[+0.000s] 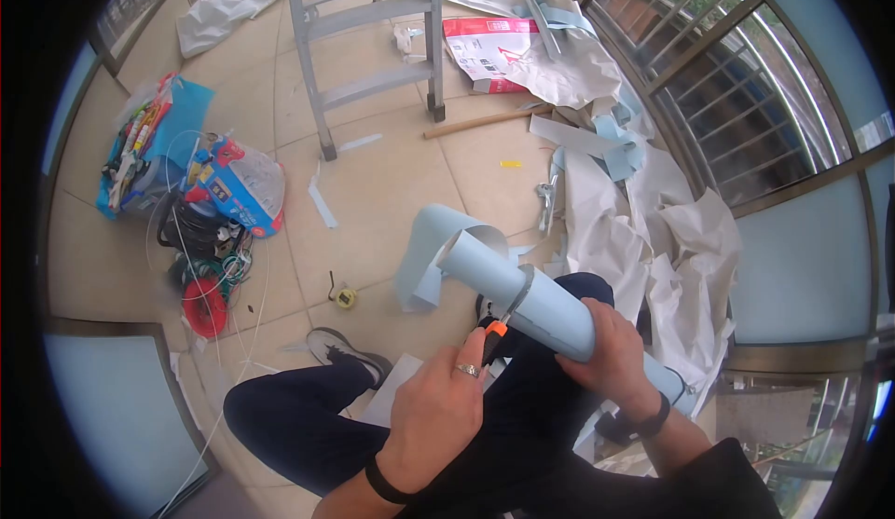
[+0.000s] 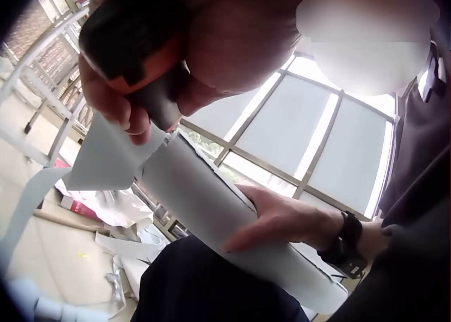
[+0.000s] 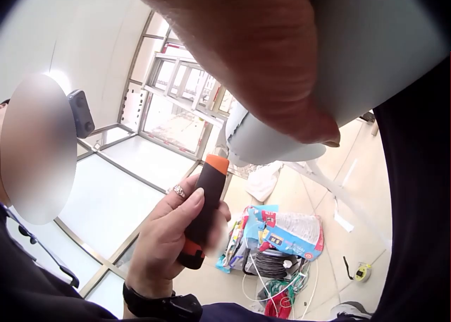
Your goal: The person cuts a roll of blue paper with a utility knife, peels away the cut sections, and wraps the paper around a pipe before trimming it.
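My left hand [image 1: 436, 415] grips the black and orange handle of a cutting knife [image 3: 206, 206]. Its metal blade meets the side of a pale blue rolled sheet [image 1: 557, 319], where a jagged cut edge [image 2: 163, 147] shows. The roll lies slanted across my raised knee, its open end pointing away from me. My right hand [image 1: 611, 356] wraps round the roll nearer its lower end, thumb pressed along the side in the right wrist view. Beyond the cut, a loose curled piece of the same blue sheet [image 1: 424, 249] hangs over the floor.
A metal stepladder [image 1: 371, 100] stands ahead. Bags of tools [image 1: 238, 188] and cable lie left, with thin white wire trailing towards me. A tape measure [image 1: 346, 297] rests near my foot. Crumpled white sheeting [image 1: 643, 239] and a wooden stick [image 1: 485, 122] lie on the right.
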Available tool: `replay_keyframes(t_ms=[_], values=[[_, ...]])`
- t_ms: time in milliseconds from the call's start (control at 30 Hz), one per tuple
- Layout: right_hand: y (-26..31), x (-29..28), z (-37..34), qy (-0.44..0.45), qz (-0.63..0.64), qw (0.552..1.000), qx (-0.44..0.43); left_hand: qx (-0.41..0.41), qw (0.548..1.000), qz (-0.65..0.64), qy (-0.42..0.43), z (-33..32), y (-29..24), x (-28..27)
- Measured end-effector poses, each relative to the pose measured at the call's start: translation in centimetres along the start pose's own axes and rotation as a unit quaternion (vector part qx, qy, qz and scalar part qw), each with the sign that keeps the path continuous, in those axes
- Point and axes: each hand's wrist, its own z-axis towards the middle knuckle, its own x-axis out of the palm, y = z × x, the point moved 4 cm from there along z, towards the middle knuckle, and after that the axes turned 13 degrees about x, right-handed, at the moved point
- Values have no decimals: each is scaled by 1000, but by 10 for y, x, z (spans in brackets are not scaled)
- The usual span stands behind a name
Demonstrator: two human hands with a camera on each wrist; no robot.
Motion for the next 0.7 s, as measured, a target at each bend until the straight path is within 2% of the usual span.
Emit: replay_keyframes(t_ms=[400,567,667,700], values=[[2,3,3,-2,-17,1000,-4,-54,996,15,76,-4,-3,-3],[5,2,5,-18,-21,998,-58,-70,994,-3,84,-19,4,3],[3,5,8,-6,-49,999,-16,-92,992,-13,81,-55,21,20],[5,2,6,-4,-49,999,-19,-121,981,-13,154,-82,37,42]])
